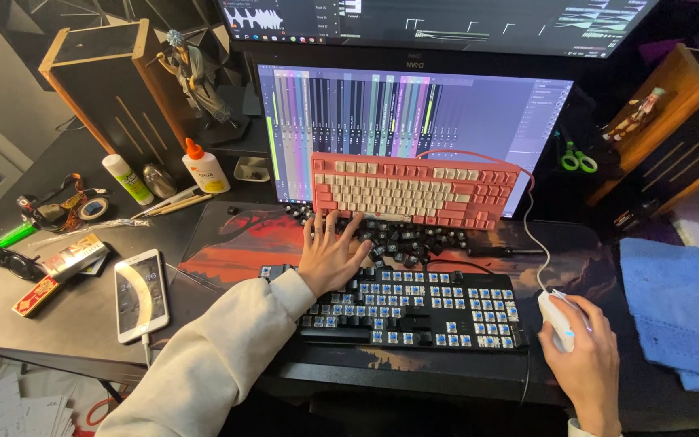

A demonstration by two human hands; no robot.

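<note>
My left hand [330, 252] lies flat, fingers spread, over a heap of loose black keycaps [414, 239] just behind a black keyboard [414, 311] whose caps are off, showing blue switches. A pink and cream keyboard [414, 190] leans upright against the lower monitor [414, 121]. My right hand [588, 364] rests on a white mouse [558, 317] at the right of the black keyboard; its cable runs up toward the pink keyboard.
A phone [141, 294] with a lit screen lies at left on the dark desk, near sunglasses [6, 260], a flat box [58, 271], a glue bottle [205, 167] and a glue stick [127, 178]. A blue cloth [677, 311] sits at right. Figurines and wooden speakers flank the monitors.
</note>
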